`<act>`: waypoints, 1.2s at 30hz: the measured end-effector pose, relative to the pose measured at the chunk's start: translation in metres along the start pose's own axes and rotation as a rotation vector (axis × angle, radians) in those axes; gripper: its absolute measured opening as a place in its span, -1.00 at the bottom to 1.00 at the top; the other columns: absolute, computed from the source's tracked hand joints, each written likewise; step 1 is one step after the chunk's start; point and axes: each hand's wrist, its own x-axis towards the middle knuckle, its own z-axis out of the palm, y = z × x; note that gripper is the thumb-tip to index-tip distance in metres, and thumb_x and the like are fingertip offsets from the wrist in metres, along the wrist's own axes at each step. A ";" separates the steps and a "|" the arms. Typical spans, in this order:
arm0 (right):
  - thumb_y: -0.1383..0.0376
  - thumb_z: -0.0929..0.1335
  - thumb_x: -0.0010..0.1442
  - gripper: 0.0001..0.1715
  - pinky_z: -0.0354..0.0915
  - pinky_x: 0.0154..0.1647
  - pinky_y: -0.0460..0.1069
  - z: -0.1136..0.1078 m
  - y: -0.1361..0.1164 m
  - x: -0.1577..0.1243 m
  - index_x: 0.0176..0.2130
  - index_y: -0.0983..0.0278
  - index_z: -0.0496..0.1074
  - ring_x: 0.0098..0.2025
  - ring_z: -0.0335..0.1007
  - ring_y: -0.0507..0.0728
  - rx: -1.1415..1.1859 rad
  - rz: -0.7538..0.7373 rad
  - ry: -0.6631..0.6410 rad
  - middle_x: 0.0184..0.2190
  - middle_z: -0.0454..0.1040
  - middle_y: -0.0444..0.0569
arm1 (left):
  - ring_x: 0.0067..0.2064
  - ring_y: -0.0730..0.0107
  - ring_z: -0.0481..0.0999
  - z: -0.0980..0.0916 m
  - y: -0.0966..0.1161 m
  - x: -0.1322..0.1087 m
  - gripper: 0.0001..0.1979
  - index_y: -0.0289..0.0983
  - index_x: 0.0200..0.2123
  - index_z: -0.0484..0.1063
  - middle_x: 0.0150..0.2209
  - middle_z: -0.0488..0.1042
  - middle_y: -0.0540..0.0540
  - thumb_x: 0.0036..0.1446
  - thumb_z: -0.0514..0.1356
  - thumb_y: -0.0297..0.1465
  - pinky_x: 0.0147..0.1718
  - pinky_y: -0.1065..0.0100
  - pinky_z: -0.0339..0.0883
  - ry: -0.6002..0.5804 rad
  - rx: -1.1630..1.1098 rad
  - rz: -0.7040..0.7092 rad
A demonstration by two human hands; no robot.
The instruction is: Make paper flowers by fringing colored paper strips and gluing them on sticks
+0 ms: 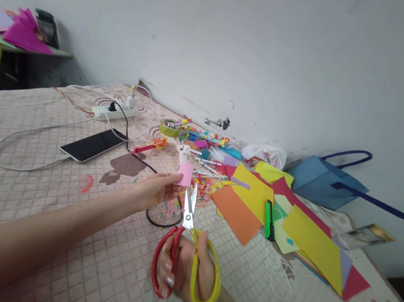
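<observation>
My left hand [158,190] pinches a small pink piece of paper [185,173] and holds it up above the bed. Just below it my right hand [187,268] grips a pair of scissors [185,244] with one red and one yellow handle loop, fingers through the loops. The blades point up and sit slightly apart right under the pink paper's lower edge. Small paper scraps [201,185] lie on the cover behind the paper.
Sheets of coloured paper [256,197] and a green marker [267,219] lie to the right. Pens, a tape roll [170,126], a phone [93,145], a power strip [115,113] with cables and a blue bag [322,180] rest on the patterned bed cover [24,182] near the wall.
</observation>
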 end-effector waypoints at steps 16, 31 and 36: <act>-0.27 0.10 0.10 -0.25 0.26 -0.65 -0.08 -0.003 -0.003 -0.001 -0.33 0.34 0.33 -0.66 0.11 -0.04 -0.002 -0.043 0.054 -0.59 0.23 -0.17 | -0.59 0.65 0.39 -0.007 -0.008 0.004 -0.83 -0.38 -0.50 0.37 -0.57 0.43 -0.01 -0.06 0.32 -0.46 -0.54 0.61 0.30 -0.149 0.256 0.073; -0.32 0.10 0.03 -0.23 0.15 -0.76 -0.17 -0.005 0.000 -0.003 -0.43 0.31 0.29 -0.74 0.02 -0.10 0.007 -0.029 0.125 -0.68 0.17 -0.24 | -0.55 0.61 0.40 -0.012 -0.005 0.007 -0.77 -0.37 -0.51 0.38 -0.53 0.44 -0.03 -0.15 0.38 -0.41 -0.52 0.55 0.32 -0.179 0.283 0.083; -0.33 0.13 0.00 -0.27 0.11 -0.80 -0.18 -0.006 0.002 -0.001 -0.46 0.28 0.25 -0.79 -0.09 -0.13 -0.014 -0.012 0.147 -0.71 0.12 -0.30 | -0.57 0.61 0.39 -0.012 -0.002 0.008 -0.82 -0.38 -0.51 0.38 -0.54 0.43 -0.02 -0.11 0.35 -0.46 -0.55 0.56 0.32 -0.177 0.279 0.055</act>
